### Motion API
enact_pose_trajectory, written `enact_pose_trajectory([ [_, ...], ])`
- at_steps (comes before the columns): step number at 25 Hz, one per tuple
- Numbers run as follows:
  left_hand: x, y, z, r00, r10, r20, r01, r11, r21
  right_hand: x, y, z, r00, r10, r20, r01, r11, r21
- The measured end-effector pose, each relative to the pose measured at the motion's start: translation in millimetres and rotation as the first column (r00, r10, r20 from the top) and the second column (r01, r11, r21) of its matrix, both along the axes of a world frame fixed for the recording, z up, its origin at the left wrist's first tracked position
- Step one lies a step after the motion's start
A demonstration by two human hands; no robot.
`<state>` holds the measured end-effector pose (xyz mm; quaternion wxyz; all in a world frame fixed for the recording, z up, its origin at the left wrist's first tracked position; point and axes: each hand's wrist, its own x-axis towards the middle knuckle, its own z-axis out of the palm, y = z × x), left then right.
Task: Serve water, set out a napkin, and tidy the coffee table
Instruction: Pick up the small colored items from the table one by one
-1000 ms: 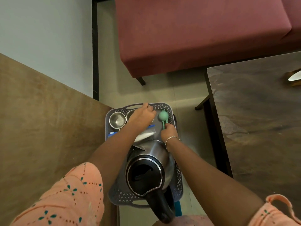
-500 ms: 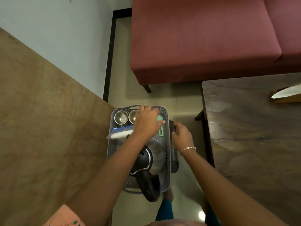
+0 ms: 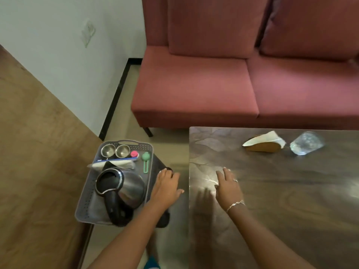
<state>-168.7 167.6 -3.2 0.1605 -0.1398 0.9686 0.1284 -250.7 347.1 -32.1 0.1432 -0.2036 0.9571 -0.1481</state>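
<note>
Left forearm (image 3: pixel 134 232): bare, enters from 6 o'clock and slants up toward 1 o'clock
Left hand (image 3: pixel 167 188): back up, fingers (image 3: pixel 165 174) together and reaching to 12 o'clock, tips bent down, thumb spread out to 3 o'clock; whether it grips anything cannot be told
Right forearm (image 3: pixel 264 233): bare, enters from 5 o'clock and slants up toward 11 o'clock
Right hand (image 3: pixel 228 188): palm down, fingers straight and slightly spread, pointing to 11 o'clock, holding nothing
Hands: side by side, apart, level with each other

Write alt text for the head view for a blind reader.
A person's left hand reaches beside a grey tray holding a kettle and two steel cups; the right hand hovers open over a dark coffee table before a red sofa.
</note>
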Motion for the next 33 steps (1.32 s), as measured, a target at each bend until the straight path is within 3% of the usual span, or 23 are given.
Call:
enact_pose_trajectory([
  [7, -18, 76, 22, 0.998, -0.038, -0.049, 0.037, 0.999, -0.026, -23, 67, 24, 0.992, 0.086, -0.089, -0.082, 0.995, 0.053],
  [13, -11, 104, 29, 0.999, -0.036, -0.029, 0.033, 0.996, -0.086, -25, 116, 19, 0.99, 0.133, -0.05, -0.126, 0.985, 0.119],
  [20, 4, 167, 32, 1.0, -0.02, -0.017, 0.018, 0.993, -0.119, -19, 173, 19, 0.999, 0.045, -0.027, -0.045, 0.999, -0.008],
  [33, -44, 379, 30, 0.939, -0.341, -0.049, 0.337, 0.939, -0.064, -3, 385, 43, 0.988, -0.065, -0.142, 0.062, 0.998, -0.025],
])
